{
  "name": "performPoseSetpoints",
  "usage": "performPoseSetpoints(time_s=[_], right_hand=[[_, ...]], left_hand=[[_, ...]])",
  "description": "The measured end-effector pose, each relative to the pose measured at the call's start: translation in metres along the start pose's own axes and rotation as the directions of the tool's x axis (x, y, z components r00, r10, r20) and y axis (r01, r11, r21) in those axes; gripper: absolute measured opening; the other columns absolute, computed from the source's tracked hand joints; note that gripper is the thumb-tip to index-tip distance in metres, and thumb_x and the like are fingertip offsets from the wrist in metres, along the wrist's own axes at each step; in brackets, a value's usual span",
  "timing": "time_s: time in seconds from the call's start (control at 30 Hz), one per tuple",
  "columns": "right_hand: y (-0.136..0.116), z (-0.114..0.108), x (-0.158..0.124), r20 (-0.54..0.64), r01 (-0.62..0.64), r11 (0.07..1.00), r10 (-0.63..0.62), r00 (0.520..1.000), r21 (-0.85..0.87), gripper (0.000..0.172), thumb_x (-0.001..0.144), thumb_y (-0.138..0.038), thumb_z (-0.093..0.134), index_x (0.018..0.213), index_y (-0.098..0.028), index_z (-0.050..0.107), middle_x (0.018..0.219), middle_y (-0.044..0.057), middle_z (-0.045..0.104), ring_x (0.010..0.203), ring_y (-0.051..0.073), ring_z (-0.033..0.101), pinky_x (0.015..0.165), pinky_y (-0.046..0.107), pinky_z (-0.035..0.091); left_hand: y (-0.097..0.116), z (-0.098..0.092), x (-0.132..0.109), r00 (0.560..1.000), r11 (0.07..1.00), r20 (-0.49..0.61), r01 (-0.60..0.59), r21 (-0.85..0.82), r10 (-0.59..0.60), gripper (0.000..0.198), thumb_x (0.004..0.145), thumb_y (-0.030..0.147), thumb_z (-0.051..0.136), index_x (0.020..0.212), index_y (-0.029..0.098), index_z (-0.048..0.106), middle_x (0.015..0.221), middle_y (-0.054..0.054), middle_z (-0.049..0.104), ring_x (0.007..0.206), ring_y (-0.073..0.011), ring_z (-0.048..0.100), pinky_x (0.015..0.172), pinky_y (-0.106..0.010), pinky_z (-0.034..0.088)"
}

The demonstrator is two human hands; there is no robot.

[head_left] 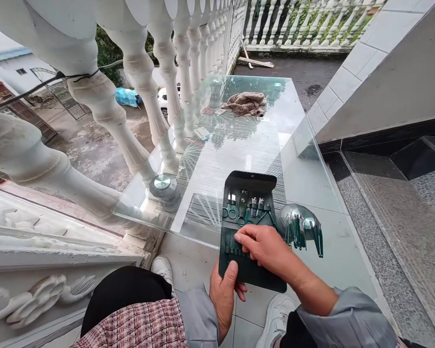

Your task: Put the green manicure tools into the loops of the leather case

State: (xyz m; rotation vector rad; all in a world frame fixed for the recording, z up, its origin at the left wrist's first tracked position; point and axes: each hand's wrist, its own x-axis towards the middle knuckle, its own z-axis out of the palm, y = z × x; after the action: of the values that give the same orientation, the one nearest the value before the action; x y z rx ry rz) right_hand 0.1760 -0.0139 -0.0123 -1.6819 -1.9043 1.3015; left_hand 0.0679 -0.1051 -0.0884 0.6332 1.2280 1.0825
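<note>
A dark green manicure case [253, 181] lies opened out over the near edge of the glass table, its flap at the far end. Small scissors [232, 211] and nail clippers [254, 205] sit in loops in its upper half. My left hand [224, 290] grips the case's lower left edge, thumb on top. Above the lower row of elastic loops [232, 251], my right hand [264, 244] is closed in a pinch; whatever is between its fingertips is hidden. Several green-handled manicure tools [300, 234] rest on the glass to the right of the case.
The glass table [203, 229] has round metal supports, one [163, 186] at left. A crumpled brown cloth [246, 104] and a small card [202, 133] lie farther back. White balusters [94, 101] line the left side; stone steps [395, 251] rise at right.
</note>
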Motion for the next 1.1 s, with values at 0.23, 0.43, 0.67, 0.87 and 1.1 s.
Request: performPoseSetpoints(time_s=[0.23,0.43,0.67,0.87,1.1], right_hand=[[-0.016,0.011,0.008,-0.132,-0.047,0.912,-0.008,0.991,-0.407,0.029,0.082,-0.037,0.045,0.062,-0.022,0.059,0.068,0.004,0.066,0.062,0.016,0.055,0.055,0.027,0.03],[-0.018,0.021,0.015,-0.183,-0.057,0.908,-0.022,0.983,-0.415,0.026,0.078,-0.031,0.044,0.056,-0.022,0.052,0.059,0.002,0.06,0.055,0.015,0.049,0.053,0.026,0.026],[-0.015,-0.006,0.025,-0.463,-0.032,0.992,-0.027,0.886,-0.119,0.03,0.077,-0.039,0.047,0.052,-0.021,0.049,0.053,-0.001,0.051,0.053,0.012,0.044,0.055,0.024,0.032],[0.007,-0.062,0.012,-0.621,-0.123,0.988,0.041,0.782,-0.09,0.027,0.072,-0.039,0.05,0.053,-0.02,0.053,0.051,-0.002,0.048,0.051,0.012,0.043,0.05,0.023,0.032],[0.04,-0.079,-0.002,-0.476,-0.406,0.831,0.2,0.856,-0.381,0.026,0.071,-0.035,0.044,0.048,-0.021,0.044,0.047,-0.001,0.048,0.044,0.012,0.04,0.045,0.024,0.026]], left_hand=[[-0.002,0.0,0.002,1.0,0.997,-0.008,0.002,0.078,-0.002,0.06,0.075,0.073,0.043,0.091,0.016,0.049,0.047,0.004,0.048,0.037,-0.0096,0.041,0.039,-0.022,0.032],[-0.007,-0.002,0.003,1.0,0.997,-0.002,-0.01,0.071,0.01,0.054,0.073,0.071,0.049,0.08,0.017,0.047,0.044,0.005,0.047,0.036,-0.0084,0.038,0.038,-0.021,0.029],[-0.004,-0.002,0.001,0.999,0.997,0.006,0.046,0.067,-0.046,0.05,0.072,0.066,0.054,0.072,0.017,0.048,0.048,0.004,0.048,0.039,-0.0078,0.039,0.04,-0.021,0.032],[0.004,-0.005,-0.001,0.996,0.996,0.038,0.08,0.034,-0.082,0.054,0.072,0.065,0.056,0.085,0.013,0.054,0.053,0.003,0.05,0.046,-0.0097,0.044,0.043,-0.021,0.038],[0.002,-0.002,-0.001,0.996,0.996,0.014,0.094,0.0,-0.094,0.051,0.074,0.063,0.057,0.085,0.012,0.057,0.057,0.001,0.051,0.051,-0.0111,0.048,0.044,-0.021,0.04]])
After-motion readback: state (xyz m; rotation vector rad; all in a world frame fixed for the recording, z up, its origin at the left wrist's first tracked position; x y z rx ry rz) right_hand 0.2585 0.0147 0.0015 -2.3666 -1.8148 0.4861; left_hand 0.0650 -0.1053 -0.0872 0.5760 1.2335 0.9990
